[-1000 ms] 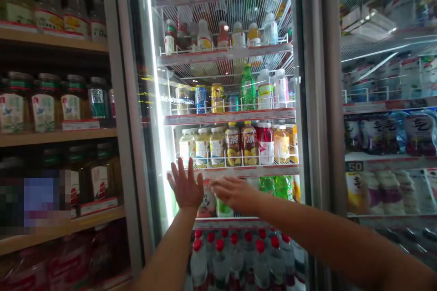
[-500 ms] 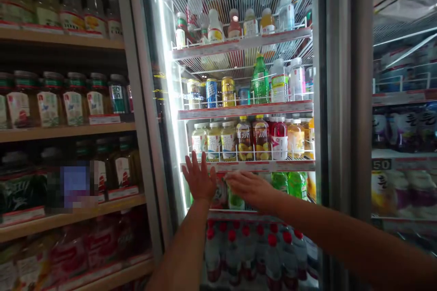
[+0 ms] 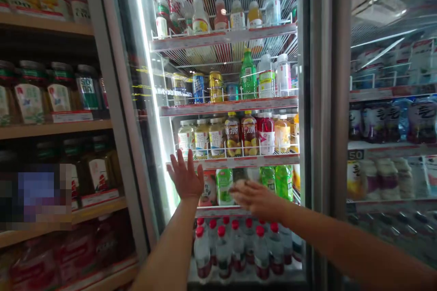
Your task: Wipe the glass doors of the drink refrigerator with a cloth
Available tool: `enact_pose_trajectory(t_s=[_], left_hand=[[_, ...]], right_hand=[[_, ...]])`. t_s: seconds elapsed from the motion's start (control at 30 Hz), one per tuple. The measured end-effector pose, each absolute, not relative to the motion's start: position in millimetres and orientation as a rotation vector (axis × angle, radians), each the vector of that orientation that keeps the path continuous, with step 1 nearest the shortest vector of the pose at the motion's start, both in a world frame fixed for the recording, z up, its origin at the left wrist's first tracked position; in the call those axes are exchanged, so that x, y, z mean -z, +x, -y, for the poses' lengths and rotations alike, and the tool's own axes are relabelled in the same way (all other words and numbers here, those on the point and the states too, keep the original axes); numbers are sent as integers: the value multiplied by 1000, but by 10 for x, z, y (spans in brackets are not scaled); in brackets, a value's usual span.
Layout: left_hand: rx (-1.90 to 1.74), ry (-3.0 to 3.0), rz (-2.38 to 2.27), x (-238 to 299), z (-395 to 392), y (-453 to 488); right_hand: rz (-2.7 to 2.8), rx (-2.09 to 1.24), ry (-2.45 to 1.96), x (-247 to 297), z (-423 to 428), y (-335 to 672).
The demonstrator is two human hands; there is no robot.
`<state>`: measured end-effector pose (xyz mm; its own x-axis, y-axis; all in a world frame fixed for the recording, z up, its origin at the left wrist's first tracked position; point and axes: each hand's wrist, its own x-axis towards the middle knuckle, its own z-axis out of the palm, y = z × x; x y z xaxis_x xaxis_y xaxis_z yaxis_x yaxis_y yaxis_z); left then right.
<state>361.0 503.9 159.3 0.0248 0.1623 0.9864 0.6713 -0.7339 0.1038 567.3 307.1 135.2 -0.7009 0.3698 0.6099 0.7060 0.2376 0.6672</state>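
Observation:
My left hand is raised with its fingers spread, palm toward the open drinks fridge, just below the wire shelf that carries yellow and red tea bottles. My right hand reaches in flat, fingers stretched to the left, in front of the row of green bottles. A light green bottle and a pink-labelled bottle stand between the two hands. Neither hand holds anything.
The open glass door stands on the left edge of the fridge. Red-capped water bottles fill the bottom shelf. Wooden shelves with jars and bottles run along the left. A closed fridge door with packaged goods is on the right.
My right hand has drawn back to the right and lower, uncovering the light green bottle. My left hand stays raised and spread. The view has shifted slightly.

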Motion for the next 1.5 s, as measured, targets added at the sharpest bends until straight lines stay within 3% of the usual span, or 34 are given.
enact_pose_trajectory(t_s=[0.1, 0.2, 0.33, 0.6, 0.73, 0.87, 1.03, 1.17, 1.37, 1.5], left_hand=[[1763, -1905, 819, -1592, -5048, 3611], [1758, -1888, 807, -1585, -5069, 3612], [1739, -1903, 837, -1582, -5081, 3624], [1735, -1967, 880, -1675, -4925, 3586], [1699, -2012, 532, -1751, -4524, 3720], [1300, -2233, -27, -1766, -4105, 4087], [1168, -2222, -48, -1799, -4087, 4220], [1153, -2161, -6, -1714, -4136, 4120], [990, -2082, -252, -1530, -3943, 4417], [886, -1967, -449, -1989, -3879, 4748]], right_hand=[[2326, 1467, -1004, -1229, -2929, 5776], [1838, 1489, -1252, -1799, -2781, 5993], [1273, 1428, -1242, -2362, -2756, 6125], [2090, 1173, -1178, -1573, -3012, 5754], [1852, 1005, -1112, -1665, -3177, 5753], [1803, 1011, -1143, -1861, -3158, 5739], [1802, 1217, -1317, -1952, -2540, 5958], [1416, 1492, -1509, -1925, -2000, 6507], [1223, 1486, -1403, -1705, -2005, 6953], [1227, 1471, -1383, -1597, -2108, 6923]])
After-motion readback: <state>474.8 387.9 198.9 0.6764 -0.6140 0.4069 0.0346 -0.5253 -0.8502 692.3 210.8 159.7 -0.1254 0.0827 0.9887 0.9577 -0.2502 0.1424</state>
